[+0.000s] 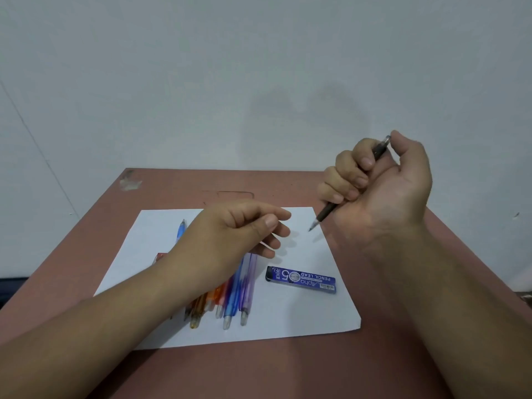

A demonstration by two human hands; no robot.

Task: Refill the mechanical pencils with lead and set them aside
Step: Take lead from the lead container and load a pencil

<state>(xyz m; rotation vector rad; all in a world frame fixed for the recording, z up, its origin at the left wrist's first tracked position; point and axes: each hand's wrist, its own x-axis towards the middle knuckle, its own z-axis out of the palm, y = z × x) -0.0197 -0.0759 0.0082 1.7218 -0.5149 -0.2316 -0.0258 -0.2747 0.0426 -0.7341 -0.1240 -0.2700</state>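
Observation:
My right hand (383,180) grips a dark mechanical pencil (326,215) in a fist, raised above the table's right side, tip pointing down-left over the white paper (302,318), thumb on the pencil's top end. My left hand (239,231) hovers over the paper with fingers loosely curled and holds nothing. Under my left forearm lie several translucent pencils, orange (198,312), blue (231,306) and purple (247,295), tips toward me. A blue pencil (181,230) lies apart at the far left. A purple lead case (300,279) lies flat on the paper.
The paper sits on a reddish-brown table (288,370) pushed against a pale wall (259,67). A small red object (159,257) peeks out from under my left forearm. The table's left edge drops off near the paper's left corner.

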